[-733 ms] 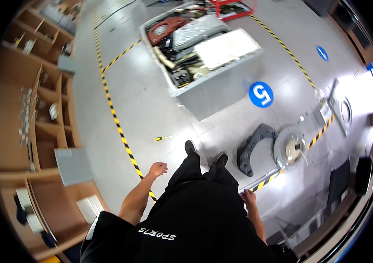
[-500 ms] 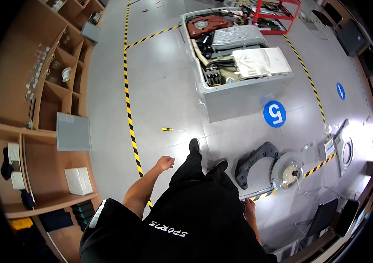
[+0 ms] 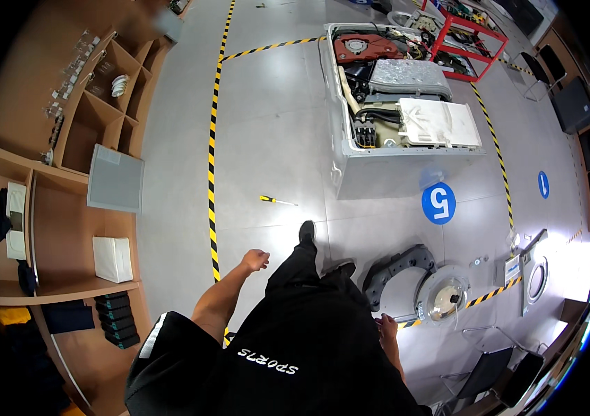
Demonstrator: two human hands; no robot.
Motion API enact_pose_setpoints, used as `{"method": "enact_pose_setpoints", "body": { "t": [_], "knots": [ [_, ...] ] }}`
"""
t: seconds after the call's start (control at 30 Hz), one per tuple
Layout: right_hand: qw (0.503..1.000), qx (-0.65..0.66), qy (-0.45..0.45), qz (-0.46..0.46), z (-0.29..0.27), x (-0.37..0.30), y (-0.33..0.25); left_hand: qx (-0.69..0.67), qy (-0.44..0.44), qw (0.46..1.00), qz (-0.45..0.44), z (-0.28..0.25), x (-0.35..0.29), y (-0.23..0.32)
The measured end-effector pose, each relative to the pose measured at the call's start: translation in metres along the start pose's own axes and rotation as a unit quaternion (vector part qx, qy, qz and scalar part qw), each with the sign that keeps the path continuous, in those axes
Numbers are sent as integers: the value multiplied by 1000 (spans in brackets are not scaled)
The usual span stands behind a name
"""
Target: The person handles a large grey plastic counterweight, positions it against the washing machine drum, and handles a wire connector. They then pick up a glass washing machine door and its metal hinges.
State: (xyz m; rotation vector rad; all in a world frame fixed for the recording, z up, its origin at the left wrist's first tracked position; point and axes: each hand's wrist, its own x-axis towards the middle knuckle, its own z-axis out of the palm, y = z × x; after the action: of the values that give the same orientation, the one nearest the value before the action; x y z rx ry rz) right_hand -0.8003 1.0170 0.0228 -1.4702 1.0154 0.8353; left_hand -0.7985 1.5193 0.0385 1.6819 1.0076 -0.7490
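My left hand [image 3: 257,260] hangs beside my left leg, its fingers curled in with nothing visible in them. At my right side, my right hand [image 3: 386,327] is low by the trousers, fingers curled; whatever they might hold is hidden. Ahead on the floor lies a screwdriver [image 3: 278,201] with a yellow and black handle, apart from both hands. Beyond my right hand are a dark grey curved counterweight [image 3: 382,272] and a round washing machine door [image 3: 443,297] with a glass bowl. Farther ahead stands an opened washing machine [image 3: 406,166], its inner parts exposed.
Wooden shelving [image 3: 87,142] lines the left side, with a grey panel [image 3: 115,179] jutting out. A red cart [image 3: 467,52] stands behind the machine. At right are a front panel [image 3: 535,281] with a round opening and black chairs [image 3: 483,371]. Striped tape [image 3: 213,145] marks the floor.
The view has shifted, so the machine and cart appear farther right and slightly lower. My left hand stays beside the leg; my right hand stays low at my side. The screwdriver lies in place.
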Motion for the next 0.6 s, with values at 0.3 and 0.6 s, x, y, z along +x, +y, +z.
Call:
{"method": "enact_pose_setpoints", "body": {
  "t": [0.3,0.6],
  "knots": [
    [1000,-13,-6,10,4,-1,-10,-12,6,1000,17,1,1,-2],
    [1000,-11,-7,2,-2,0,-19,-25,8,1000,15,7,2,-9]
  ]
}}
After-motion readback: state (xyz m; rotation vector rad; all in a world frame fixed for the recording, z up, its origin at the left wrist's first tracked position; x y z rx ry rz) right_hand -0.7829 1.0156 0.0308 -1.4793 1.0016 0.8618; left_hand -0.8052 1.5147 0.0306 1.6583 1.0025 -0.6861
